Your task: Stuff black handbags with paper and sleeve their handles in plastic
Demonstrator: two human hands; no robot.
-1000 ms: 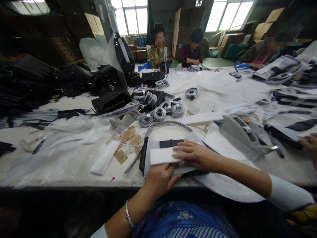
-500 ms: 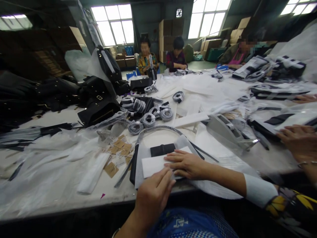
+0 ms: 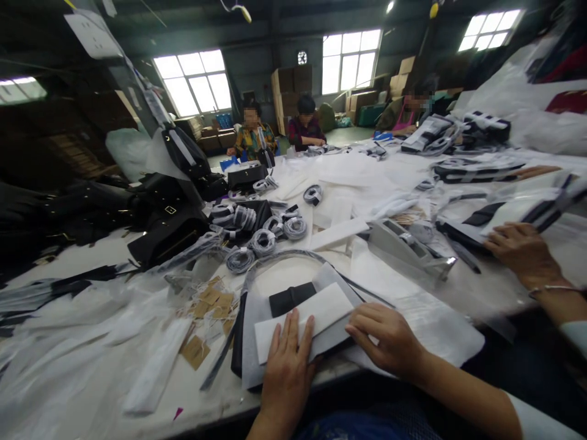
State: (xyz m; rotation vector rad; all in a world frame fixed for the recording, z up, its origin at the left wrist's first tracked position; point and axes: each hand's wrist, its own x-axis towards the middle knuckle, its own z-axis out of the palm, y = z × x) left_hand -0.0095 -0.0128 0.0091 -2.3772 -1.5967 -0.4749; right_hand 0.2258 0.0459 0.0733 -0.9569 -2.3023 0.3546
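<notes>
A black handbag lies before me, its wrapped handle arching away from me. Over its face is a thin whitish sheet. On that sheet rest a small black piece and a folded white foam strip. My left hand presses flat on the strip's left part, fingers stretched out. At the bag's right side, my right hand has its fingers curled together by the sheet's edge. What those fingers hold, if anything, is hidden.
Brown tags and a white foam roll lie left. A grey tape dispenser and clear bags are right. Coiled wrapped straps lie beyond. A co-worker's hand touches another bag at right; people sit across the table.
My left hand has gone from curled to flat on the foam strip. My right hand has left the strip and shifted right to the bag's side. The view has tilted up.
</notes>
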